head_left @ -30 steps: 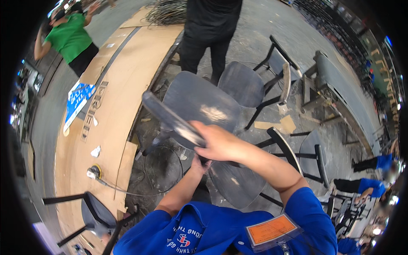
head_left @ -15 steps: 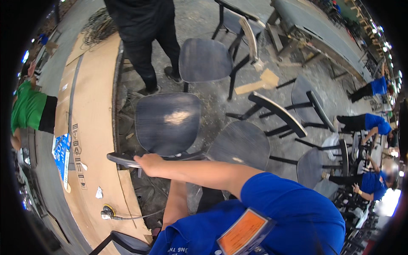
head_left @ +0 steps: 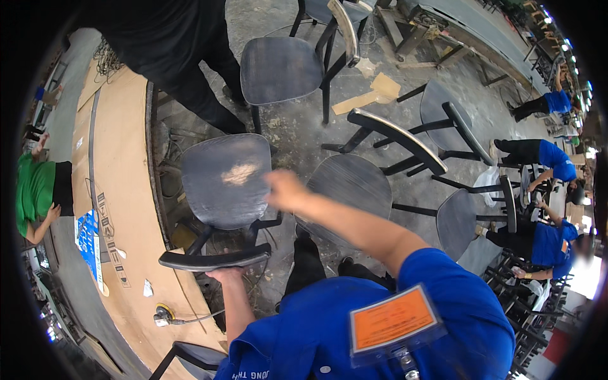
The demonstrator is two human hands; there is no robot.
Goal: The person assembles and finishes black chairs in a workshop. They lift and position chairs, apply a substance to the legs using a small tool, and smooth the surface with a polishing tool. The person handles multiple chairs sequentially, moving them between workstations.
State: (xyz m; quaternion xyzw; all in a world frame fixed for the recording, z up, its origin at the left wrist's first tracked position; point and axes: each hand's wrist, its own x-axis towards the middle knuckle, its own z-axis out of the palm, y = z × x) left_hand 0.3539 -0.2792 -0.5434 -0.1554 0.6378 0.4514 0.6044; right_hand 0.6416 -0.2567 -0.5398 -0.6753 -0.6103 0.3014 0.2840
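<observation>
Dark metal chair [head_left: 225, 180] in left hand [head_left: 227, 275]

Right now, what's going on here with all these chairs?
A person in a blue shirt stands among dark metal chairs on a workshop floor. Their left hand grips the curved backrest of the nearest chair, whose worn seat faces up. Their right hand is blurred, raised over the gap between that seat and a round-seated chair beside it, holding nothing visible. A person in black stands beyond, and workers in blue crouch at right.
</observation>
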